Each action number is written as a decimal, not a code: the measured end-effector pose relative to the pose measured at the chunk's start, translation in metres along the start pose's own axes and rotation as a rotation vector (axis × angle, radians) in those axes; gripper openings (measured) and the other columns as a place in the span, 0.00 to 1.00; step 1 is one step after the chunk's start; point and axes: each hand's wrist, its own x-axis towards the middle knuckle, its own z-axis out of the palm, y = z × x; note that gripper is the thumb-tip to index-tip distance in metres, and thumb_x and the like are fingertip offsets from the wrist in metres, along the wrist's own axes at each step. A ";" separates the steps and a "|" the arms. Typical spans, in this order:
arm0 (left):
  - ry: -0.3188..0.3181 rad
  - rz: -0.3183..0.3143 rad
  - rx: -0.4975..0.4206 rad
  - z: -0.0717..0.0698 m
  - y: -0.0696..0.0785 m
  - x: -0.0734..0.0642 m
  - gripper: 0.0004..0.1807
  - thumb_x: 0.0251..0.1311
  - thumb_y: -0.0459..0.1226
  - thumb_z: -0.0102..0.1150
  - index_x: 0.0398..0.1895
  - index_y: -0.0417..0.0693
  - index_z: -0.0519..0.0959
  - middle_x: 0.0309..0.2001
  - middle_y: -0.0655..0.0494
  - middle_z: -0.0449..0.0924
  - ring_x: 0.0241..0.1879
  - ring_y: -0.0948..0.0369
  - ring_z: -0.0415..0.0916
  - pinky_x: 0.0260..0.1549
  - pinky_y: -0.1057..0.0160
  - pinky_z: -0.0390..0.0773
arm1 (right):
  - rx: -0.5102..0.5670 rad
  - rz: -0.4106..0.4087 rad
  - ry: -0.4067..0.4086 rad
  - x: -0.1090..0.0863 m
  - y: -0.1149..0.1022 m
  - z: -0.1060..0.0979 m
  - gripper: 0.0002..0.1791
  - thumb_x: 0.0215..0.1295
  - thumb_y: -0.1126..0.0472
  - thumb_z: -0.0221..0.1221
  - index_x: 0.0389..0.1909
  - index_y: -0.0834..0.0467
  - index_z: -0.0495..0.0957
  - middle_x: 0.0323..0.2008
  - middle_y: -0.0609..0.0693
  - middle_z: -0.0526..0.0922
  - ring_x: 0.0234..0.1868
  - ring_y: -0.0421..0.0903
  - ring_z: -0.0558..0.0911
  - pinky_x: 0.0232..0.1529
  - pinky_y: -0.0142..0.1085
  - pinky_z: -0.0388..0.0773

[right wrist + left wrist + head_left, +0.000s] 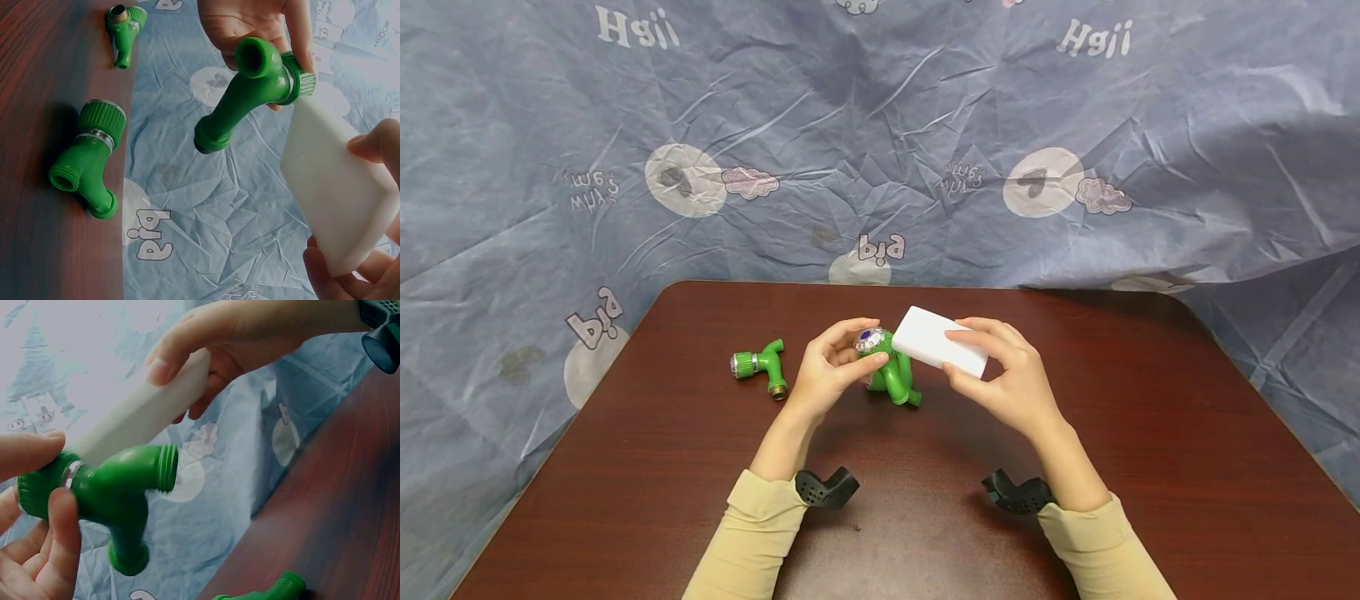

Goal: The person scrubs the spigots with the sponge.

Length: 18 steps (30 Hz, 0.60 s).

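My left hand (822,371) holds a green plastic faucet (115,494) by its ribbed knob, thumb and fingers pinching it above the table. The knob's clear cap has a blue centre, and the faucet's spout and threaded end point away from the palm. A white sponge block (337,181) is gripped between the thumb and fingers of my right hand (1009,375). One end of the sponge lies right at the faucet's knob. Below the held faucet, a second green faucet (94,153) rests on the table, partly hidden in the head view.
A third green faucet (767,364) with a brass threaded end lies on the dark red-brown table (647,483), left of my left hand. Behind the table hangs a wrinkled blue printed cloth (820,167). Each wrist carries a black camera mount (827,489).
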 end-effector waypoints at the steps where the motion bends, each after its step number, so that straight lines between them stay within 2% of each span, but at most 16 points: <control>1: -0.011 -0.008 -0.012 -0.001 0.000 0.000 0.26 0.51 0.23 0.62 0.56 0.34 0.72 0.47 0.52 0.78 0.24 0.64 0.74 0.23 0.68 0.77 | 0.004 -0.001 0.004 0.000 0.000 0.000 0.20 0.41 0.66 0.70 0.40 0.55 0.85 0.46 0.50 0.81 0.48 0.48 0.77 0.43 0.27 0.70; 4: -0.039 -0.018 -0.035 -0.003 0.001 0.000 0.27 0.51 0.21 0.60 0.58 0.33 0.70 0.48 0.50 0.76 0.25 0.63 0.76 0.26 0.66 0.79 | 0.022 -0.005 0.005 0.000 0.000 -0.001 0.20 0.41 0.67 0.70 0.40 0.55 0.84 0.46 0.51 0.81 0.47 0.48 0.77 0.43 0.26 0.69; 8: -0.040 -0.015 -0.050 -0.003 0.001 0.000 0.28 0.50 0.20 0.59 0.58 0.32 0.69 0.46 0.49 0.75 0.26 0.62 0.77 0.28 0.64 0.81 | 0.048 -0.023 -0.027 0.000 0.000 0.000 0.20 0.42 0.67 0.69 0.41 0.55 0.84 0.46 0.49 0.81 0.47 0.46 0.77 0.43 0.27 0.70; 14: 0.059 0.008 -0.069 -0.002 -0.001 0.002 0.27 0.49 0.19 0.61 0.55 0.31 0.68 0.43 0.49 0.73 0.26 0.61 0.79 0.25 0.62 0.82 | 0.023 -0.078 -0.089 0.000 0.000 0.004 0.18 0.44 0.61 0.68 0.41 0.52 0.84 0.46 0.47 0.80 0.47 0.44 0.76 0.44 0.30 0.71; 18: 0.128 0.030 -0.085 -0.001 -0.002 0.003 0.24 0.49 0.19 0.62 0.50 0.35 0.67 0.41 0.49 0.71 0.25 0.61 0.79 0.23 0.62 0.82 | -0.044 -0.108 -0.065 0.000 0.003 0.003 0.18 0.43 0.62 0.67 0.40 0.54 0.85 0.45 0.49 0.81 0.45 0.47 0.77 0.41 0.33 0.71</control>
